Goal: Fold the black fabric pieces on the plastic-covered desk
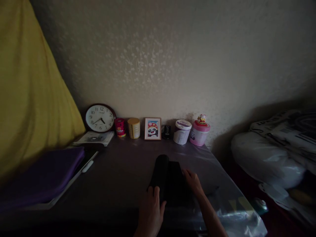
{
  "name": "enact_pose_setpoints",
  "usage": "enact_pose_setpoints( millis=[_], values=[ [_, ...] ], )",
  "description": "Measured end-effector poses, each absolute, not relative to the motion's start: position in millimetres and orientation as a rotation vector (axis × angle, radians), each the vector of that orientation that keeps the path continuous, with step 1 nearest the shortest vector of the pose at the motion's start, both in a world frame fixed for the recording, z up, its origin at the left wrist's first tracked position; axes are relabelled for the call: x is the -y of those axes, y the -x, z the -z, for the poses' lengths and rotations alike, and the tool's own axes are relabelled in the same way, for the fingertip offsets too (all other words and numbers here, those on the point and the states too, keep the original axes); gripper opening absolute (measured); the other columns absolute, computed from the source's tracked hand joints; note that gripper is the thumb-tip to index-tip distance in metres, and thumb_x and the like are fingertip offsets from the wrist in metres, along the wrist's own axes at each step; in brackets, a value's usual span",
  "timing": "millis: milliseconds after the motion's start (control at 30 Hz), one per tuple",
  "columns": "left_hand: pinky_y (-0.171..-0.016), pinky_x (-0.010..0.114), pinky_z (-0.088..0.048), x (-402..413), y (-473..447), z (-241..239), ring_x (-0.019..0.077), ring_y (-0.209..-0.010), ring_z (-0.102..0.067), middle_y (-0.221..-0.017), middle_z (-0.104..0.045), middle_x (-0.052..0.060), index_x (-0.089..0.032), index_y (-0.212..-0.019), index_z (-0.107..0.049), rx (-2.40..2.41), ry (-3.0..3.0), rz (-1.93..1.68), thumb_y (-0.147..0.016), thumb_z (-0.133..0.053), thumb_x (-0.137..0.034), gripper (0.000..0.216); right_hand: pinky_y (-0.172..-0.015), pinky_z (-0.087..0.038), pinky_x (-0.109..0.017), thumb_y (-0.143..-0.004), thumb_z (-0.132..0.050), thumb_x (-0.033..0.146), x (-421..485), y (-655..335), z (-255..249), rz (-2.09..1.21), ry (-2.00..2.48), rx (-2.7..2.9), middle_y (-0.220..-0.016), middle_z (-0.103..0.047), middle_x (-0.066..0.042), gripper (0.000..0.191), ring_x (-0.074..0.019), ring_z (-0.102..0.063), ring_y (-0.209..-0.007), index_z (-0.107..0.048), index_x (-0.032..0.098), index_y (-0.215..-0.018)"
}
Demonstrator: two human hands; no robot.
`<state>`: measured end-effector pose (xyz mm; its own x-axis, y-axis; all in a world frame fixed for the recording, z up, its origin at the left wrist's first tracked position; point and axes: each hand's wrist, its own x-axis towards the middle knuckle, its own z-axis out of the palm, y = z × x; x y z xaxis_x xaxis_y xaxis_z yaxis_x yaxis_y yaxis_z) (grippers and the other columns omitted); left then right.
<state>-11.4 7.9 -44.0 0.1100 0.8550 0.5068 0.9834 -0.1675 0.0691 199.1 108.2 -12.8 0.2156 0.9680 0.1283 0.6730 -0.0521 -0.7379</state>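
Note:
A dark black roll lies lengthwise on the table in front of me, pointing away toward the wall. Along its right side is a flat black piece; in the dim light I cannot tell whether the two are one thing. My left hand is at the near end of the roll, fingers bent over its left side and thumb toward the right. At the right edge of the flat piece, my right hand is closed, with its fingertips at that edge and partly lost in shadow.
A table under a shiny cover holds a wall clock, tins, a framed panda picture and lidded tubs along the wall. A purple folded item lies left by a yellow curtain. Bags are piled right.

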Motion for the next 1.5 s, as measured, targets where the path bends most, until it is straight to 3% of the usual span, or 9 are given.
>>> enact_pose_setpoints(
  millis=[233, 600, 833, 1167, 1400, 1500],
  values=[
    [-0.079, 0.032, -0.047, -5.2, 11.0, 26.8, 0.0215, -0.097, -0.058, -0.114, -0.055, 0.014, -0.013, -0.120, -0.046, 1.927, 2.207, 0.544, -0.084, -0.047, -0.030, 0.039, -0.066, -0.045, -0.028, -0.079, -0.041, 0.042, -100.9, -181.3, 8.4, -0.431, 1.722, 1.619, -0.081, -0.071, -0.008, 0.035, -0.0235, -0.066, -0.079, -0.067, 0.018, -0.085],
    [-0.086, 0.033, -0.042, 1.5, 13.8, 10.4, 0.0238, -0.108, -0.051, -0.127, -0.047, 0.015, -0.016, -0.129, -0.039, 2.094, 2.369, 0.408, -0.081, -0.047, -0.020, 0.048, -0.062, -0.044, -0.027, -0.079, -0.046, 0.033, -112.3, -151.1, -12.6, -0.402, 1.702, 1.776, -0.078, -0.070, -0.007, 0.029, -0.0213, -0.064, -0.073, -0.065, 0.017, -0.094],
    [-0.089, 0.034, -0.040, 2.0, 15.0, 7.8, 0.0238, -0.109, -0.049, -0.125, -0.048, 0.011, -0.018, -0.127, -0.040, 2.086, 2.398, 0.436, -0.081, -0.044, -0.016, 0.047, -0.061, -0.044, -0.026, -0.079, -0.050, 0.030, -122.7, -116.0, -21.5, -0.512, 1.580, 1.776, -0.076, -0.069, -0.006, 0.027, -0.0186, -0.063, -0.071, -0.064, 0.015, -0.096],
    [-0.087, 0.034, -0.042, 0.3, 15.4, 9.3, 0.0227, -0.105, -0.052, -0.122, -0.051, 0.011, -0.017, -0.125, -0.043, 2.082, 2.388, 0.466, -0.079, -0.045, -0.013, 0.046, -0.058, -0.041, -0.023, -0.079, -0.051, 0.021, -130.0, -81.0, -13.4, -0.418, 1.665, 1.902, -0.071, -0.070, -0.005, 0.023, -0.0186, -0.066, -0.073, -0.060, 0.015, -0.099],
    [-0.087, 0.032, -0.043, 2.3, 13.9, 21.1, 0.0223, -0.111, -0.051, -0.129, -0.047, 0.017, -0.010, -0.131, -0.034, 2.041, 2.343, 0.451, -0.082, -0.043, -0.015, 0.050, -0.059, -0.040, -0.024, -0.080, -0.052, 0.023, -126.1, -70.5, -21.0, -0.388, 1.729, 2.027, -0.079, -0.071, -0.006, 0.019, -0.0187, -0.066, -0.077, -0.060, 0.017, -0.096],
    [-0.086, 0.032, -0.044, 2.1, 14.5, 10.0, 0.0217, -0.109, -0.052, -0.128, -0.047, 0.016, -0.017, -0.136, -0.027, 2.052, 2.394, 0.405, -0.081, -0.045, -0.012, 0.058, -0.060, -0.041, -0.024, -0.080, -0.051, 0.022, -125.0, -68.3, -21.6, -0.373, 1.717, 2.046, -0.078, -0.071, -0.005, 0.019, -0.0186, -0.066, -0.077, -0.060, 0.018, -0.097]
  ],
)
